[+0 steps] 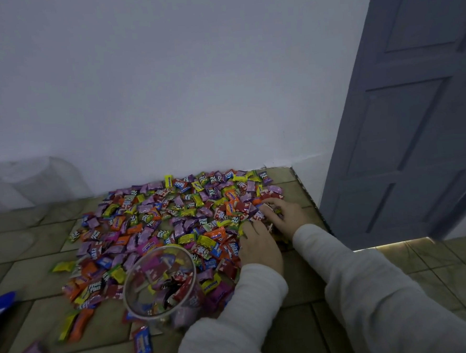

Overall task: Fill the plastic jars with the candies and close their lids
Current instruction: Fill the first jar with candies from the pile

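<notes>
Your left hand (259, 245) and right hand (283, 214) cup the heap of colourful wrapped candies (174, 220) — fingers curled, gathering a scoop — for the clear plastic jar (159, 281) waiting just left.

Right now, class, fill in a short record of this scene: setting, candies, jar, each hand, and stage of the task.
setting: tiled floor by a white wall, grey door at right
candies: wrapped candies spread in a wide pile on the floor
jar: clear plastic jar, open, no lid on, a few candies inside
left hand: resting on the pile's right edge, gathering candies
right hand: fingers curled into the candies
stage: jar far from full, no lid in view
</notes>
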`<state>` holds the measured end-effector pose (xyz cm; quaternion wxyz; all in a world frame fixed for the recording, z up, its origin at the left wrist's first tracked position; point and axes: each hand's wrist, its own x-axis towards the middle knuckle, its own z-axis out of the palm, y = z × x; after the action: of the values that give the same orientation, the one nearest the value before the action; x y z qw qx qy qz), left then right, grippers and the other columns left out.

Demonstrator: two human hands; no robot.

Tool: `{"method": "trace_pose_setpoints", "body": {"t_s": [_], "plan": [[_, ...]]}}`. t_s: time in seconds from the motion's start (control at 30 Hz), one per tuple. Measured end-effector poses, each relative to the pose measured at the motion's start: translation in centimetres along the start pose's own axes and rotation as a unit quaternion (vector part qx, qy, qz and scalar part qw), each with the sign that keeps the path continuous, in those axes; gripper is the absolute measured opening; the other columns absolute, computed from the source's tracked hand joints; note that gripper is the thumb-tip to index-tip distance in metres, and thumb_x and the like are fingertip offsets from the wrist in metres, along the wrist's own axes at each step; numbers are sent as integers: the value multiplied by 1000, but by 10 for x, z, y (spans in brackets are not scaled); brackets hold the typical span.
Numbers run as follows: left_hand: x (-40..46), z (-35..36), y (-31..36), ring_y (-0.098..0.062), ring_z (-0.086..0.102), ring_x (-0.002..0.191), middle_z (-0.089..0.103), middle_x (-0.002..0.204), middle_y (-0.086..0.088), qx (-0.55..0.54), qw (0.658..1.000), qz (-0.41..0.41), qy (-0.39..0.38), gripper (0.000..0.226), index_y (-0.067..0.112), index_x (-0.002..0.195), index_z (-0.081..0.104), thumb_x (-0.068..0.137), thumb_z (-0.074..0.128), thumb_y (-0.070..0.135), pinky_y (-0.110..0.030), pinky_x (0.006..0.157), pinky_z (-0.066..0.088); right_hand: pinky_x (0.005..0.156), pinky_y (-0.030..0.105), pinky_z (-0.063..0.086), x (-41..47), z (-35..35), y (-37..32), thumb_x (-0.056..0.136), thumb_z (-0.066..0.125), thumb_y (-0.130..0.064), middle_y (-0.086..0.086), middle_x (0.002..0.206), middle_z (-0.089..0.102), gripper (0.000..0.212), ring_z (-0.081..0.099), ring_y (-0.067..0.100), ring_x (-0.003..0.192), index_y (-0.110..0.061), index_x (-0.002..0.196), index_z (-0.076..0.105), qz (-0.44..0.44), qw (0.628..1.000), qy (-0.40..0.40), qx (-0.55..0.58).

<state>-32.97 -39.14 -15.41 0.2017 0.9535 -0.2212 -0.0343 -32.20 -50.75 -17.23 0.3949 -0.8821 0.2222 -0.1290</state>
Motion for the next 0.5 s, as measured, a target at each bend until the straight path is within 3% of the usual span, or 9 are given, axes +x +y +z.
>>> {"method": "trace_pose_setpoints", "body": {"t_s": [0.1, 0.23, 0.4, 0.5], "plan": [[-4, -11, 2, -24, 47, 119, 30, 141, -13, -4, 1000, 5, 0, 41, 8, 136, 30, 96, 40, 11, -28, 90, 46, 81, 20, 38, -6, -1, -7, 93, 56, -40, 6, 112, 66, 35, 59, 17, 101, -16, 117, 64, 8, 999, 29, 42], [-11, -25, 2, -21, 49, 114, 31, 137, -12, -6, 1000, 6, 19, 37, 8, 131, 32, 95, 42, 10, -26, 89, 46, 78, 19, 35, -18, -9, -19, 94, 55, -41, 0, 103, 63, 36, 53, 11, 93, -14, 116, 64, 22, 995, 55, 75], [-21, -40, 1, -23, 48, 114, 30, 137, -13, -17, 999, 11, 35, 41, 7, 130, 32, 92, 50, 11, -27, 88, 48, 86, 26, 39, -33, -14, -26, 92, 54, -48, 2, 120, 63, 43, 57, 17, 106, -18, 122, 62, 47, 984, 110, 135], [-28, -51, 1, -24, 47, 114, 32, 134, -14, -35, 998, 20, 41, 38, 5, 129, 32, 93, 44, 8, -28, 87, 49, 88, 28, 45, -43, -17, -34, 92, 55, -46, 1, 113, 67, 37, 59, 18, 104, -20, 116, 66, 43, 975, 132, 172]]}}
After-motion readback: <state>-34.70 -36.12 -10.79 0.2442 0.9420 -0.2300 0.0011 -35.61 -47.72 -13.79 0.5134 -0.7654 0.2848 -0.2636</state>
